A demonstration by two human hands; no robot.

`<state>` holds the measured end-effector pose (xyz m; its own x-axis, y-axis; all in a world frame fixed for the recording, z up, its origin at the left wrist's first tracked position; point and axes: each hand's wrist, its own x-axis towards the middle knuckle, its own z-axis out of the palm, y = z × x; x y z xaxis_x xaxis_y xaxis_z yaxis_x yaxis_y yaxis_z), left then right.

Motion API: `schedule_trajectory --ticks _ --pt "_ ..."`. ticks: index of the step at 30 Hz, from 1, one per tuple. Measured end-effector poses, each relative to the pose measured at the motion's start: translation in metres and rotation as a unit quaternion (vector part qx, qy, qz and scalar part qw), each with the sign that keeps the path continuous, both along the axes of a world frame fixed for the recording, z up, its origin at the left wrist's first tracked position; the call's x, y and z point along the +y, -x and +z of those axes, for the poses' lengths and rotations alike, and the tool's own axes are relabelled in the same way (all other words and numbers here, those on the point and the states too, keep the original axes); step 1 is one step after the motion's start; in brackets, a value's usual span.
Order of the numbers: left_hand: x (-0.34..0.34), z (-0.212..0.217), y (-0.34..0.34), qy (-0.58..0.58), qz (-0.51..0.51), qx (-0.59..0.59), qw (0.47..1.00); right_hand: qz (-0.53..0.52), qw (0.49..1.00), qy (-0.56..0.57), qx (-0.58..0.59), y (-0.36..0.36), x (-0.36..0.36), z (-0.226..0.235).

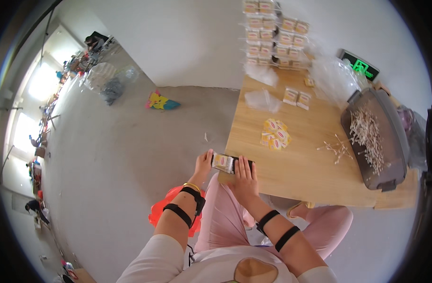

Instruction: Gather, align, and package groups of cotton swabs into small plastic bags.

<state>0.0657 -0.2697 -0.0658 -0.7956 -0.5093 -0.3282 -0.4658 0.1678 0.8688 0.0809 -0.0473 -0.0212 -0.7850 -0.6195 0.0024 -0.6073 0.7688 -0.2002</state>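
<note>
At the near left corner of the table, my left hand (204, 163) grips the left end of a small clear packet with a yellow-and-white card (222, 162), fingers closed on its edge. My right hand (245, 180) lies with its fingers stretched flat across the packet's right end and a dark strip or flat black thing (250, 165) beneath. What lies under its palm is hidden. Just beyond both hands is a loose pile of yellow-and-white cards (275, 134). Farther back, two filled packets (296, 97) lie side by side.
On the wooden table (310, 174), a grey tub (398, 151) of cotton swabs stands at right, with loose swabs (338, 149) beside it. Stacked packets (261, 35) and clear bags (336, 80) sit at the back. A red plastic bag (166, 205) is below my left forearm.
</note>
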Motion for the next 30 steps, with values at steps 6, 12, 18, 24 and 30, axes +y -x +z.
schedule_trajectory --ticks 6,12,18,24,30 --pt "0.007 -0.013 0.004 0.025 0.017 0.035 0.999 -0.052 0.993 -0.091 -0.054 -0.007 -0.034 0.013" --pt "-0.02 -0.029 -0.002 0.1 -0.019 0.066 0.993 -0.034 0.998 0.019 -0.054 -0.008 -0.028 0.01" --pt "-0.027 -0.027 -0.009 0.009 0.051 0.085 0.995 0.072 0.966 0.209 -0.138 0.022 0.043 -0.007" --pt "0.007 0.02 -0.01 0.198 -0.023 0.237 0.951 -0.132 0.936 0.305 0.112 0.055 0.191 -0.006" --pt "0.109 0.065 -0.005 0.21 -0.171 0.203 0.941 -0.368 0.895 0.199 0.157 0.09 0.325 0.015"
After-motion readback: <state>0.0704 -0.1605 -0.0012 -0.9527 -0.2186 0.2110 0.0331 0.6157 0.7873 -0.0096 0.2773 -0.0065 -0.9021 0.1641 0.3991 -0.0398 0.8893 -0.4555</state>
